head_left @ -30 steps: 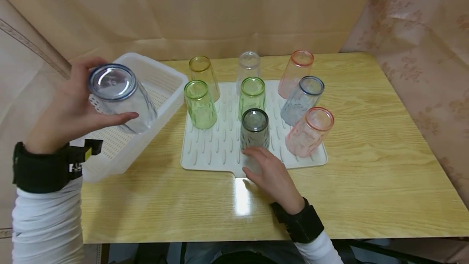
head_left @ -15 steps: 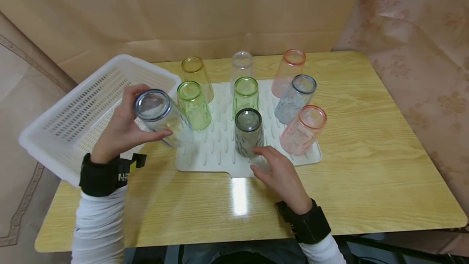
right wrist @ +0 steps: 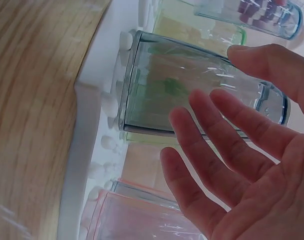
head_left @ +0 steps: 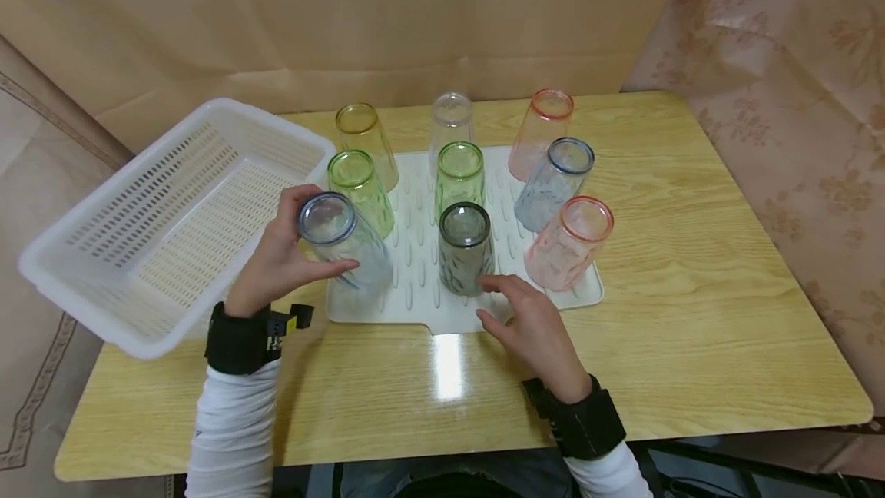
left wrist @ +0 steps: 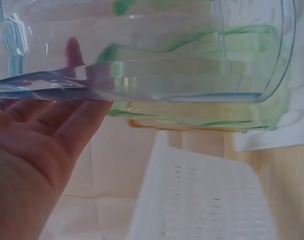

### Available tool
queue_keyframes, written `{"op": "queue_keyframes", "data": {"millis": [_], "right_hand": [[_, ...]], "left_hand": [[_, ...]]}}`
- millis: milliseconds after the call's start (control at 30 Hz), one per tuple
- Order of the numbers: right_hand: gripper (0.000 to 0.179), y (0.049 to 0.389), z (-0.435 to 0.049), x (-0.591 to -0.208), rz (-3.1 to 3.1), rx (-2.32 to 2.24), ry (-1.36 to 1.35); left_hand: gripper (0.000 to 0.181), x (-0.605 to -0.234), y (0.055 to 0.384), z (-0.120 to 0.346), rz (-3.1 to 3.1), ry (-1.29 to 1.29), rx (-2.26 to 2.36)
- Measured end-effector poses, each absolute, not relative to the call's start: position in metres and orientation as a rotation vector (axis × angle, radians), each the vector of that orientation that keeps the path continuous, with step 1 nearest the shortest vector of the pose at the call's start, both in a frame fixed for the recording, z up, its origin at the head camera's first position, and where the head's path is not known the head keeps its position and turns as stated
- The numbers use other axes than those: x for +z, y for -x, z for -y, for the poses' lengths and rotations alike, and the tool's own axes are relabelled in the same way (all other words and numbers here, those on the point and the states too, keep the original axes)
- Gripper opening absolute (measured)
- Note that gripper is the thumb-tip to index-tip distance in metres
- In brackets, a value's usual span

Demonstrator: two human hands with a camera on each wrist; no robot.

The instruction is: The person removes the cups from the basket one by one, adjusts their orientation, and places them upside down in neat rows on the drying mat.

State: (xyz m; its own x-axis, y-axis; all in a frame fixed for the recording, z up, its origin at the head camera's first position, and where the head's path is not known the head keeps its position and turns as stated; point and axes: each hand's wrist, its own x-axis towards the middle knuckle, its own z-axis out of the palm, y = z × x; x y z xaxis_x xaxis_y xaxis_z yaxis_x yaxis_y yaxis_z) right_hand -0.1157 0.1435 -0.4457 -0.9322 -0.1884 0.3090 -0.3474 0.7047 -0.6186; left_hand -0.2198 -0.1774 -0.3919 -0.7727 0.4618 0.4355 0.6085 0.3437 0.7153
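Note:
My left hand (head_left: 276,271) grips an upside-down, blue-tinted drinking glass (head_left: 359,248), thumb on its near side. The glass is at the front left of a white studded drying mat (head_left: 442,321); whether its rim touches the mat I cannot tell. In the left wrist view, fingers (left wrist: 82,120) lie along the side of the glass. My right hand (head_left: 535,329) is beside a dark grey glass (head_left: 466,256) that stands upside down at the mat's front middle. The right wrist view has its fingers (right wrist: 191,135) spread and loosely bent in front of that glass, without gripping it.
Upturned glasses stand in rows on the mat: green (head_left: 366,194), another green (head_left: 459,187), yellow (head_left: 376,144), clear (head_left: 452,129), red (head_left: 539,141), blue (head_left: 549,194) and pink (head_left: 567,252). A white perforated basket (head_left: 131,175) sits at the left of the wooden table (head_left: 691,290).
My left hand has carried the blue-tinted glass right and down, from over the basket to the mat's front left. The right hand stays by the dark grey glass.

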Motion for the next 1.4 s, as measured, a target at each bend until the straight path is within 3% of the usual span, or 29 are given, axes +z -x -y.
{"op": "queue_keyframes", "data": {"millis": [433, 1400], "right_hand": [[0.036, 0.117, -0.146, -0.448, 2.677, 1.051, -0.433], [0.036, 0.115, -0.146, -0.452, 2.684, 1.05, -0.393]], "left_hand": [[0.096, -0.417, 0.218, 0.172, 2.529, 0.93, -1.451], [0.103, -0.428, 0.215, 0.173, 2.525, 0.883, -1.497]]}}
